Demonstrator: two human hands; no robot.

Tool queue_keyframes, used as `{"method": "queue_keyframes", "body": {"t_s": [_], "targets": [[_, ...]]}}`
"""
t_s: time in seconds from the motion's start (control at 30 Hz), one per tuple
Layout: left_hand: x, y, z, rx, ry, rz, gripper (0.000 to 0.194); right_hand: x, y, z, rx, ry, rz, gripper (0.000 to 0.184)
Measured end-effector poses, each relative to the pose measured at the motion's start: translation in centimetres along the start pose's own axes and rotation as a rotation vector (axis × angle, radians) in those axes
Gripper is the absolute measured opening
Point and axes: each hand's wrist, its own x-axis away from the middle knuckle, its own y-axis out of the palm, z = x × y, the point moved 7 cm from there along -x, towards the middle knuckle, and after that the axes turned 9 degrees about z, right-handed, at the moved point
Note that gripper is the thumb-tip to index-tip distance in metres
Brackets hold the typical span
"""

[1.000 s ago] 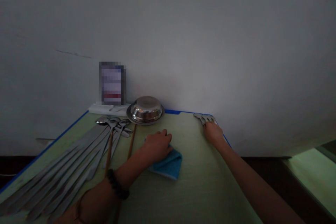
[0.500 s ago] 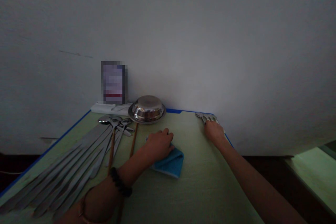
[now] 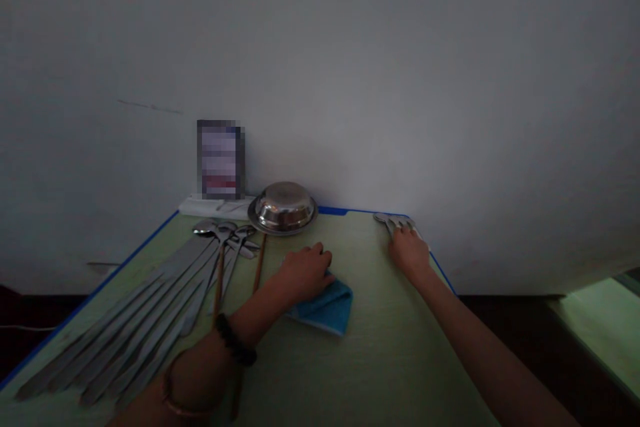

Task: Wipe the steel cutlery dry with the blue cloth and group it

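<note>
Right of centre, silver metal utensils are being held by the right hand; centrally, folded blue cloth is being held under the left hand. Utensil slippage is being risked by uneven finger pressure.

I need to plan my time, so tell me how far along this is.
Apparently done: a small cutlery group lies at the table's far right corner. In hand: the right hand is on it, the left hand on a blue cloth. Possibly left: the fanned cutlery on the left side.
</note>
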Motion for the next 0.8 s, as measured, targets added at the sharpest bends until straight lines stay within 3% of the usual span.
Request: {"method": "queue_keyframes", "body": {"t_s": [0.13,0.23,0.33,0.43,0.53,0.67,0.8], "targets": [[0.0,-1.0,-0.6,0.067,-0.005,-0.04,0.031,1.7,-2.0,-2.9,-0.118,-0.102,0.066,0.035],[0.2,-2.7,-1.6,0.091,-0.029,-0.081,0.028,3.7,-3.8,-6.3,-0.37,-0.231,0.084,0.035],[1.2,-4.6,-3.7,0.113,-0.086,-0.173,0.03,6.4,-4.4,-10.3,-0.631,-0.439,-0.127,0.039],[2.7,-6.7,-7.4,0.132,-0.197,-0.212,0.038,9.1,-3.9,-13.5,-0.647,-0.612,-0.402,0.066],[4.3,-8.2,-11.9,0.068,-0.344,-0.169,0.038,9.1,-3.4,-14.7,-0.547,-0.597,-0.411,0.086],[6.1,-7.4,-16.1,0.006,-0.471,-0.204,0.037,7.8,-2.5,-15.8,-0.554,-0.568,-0.458,0.089],[6.2,-5.3,-17.0,-0.006,-0.507,-0.25,0.035,7.5,-2.1,-16.4,-0.613,-0.555,-0.518,0.084]]}}
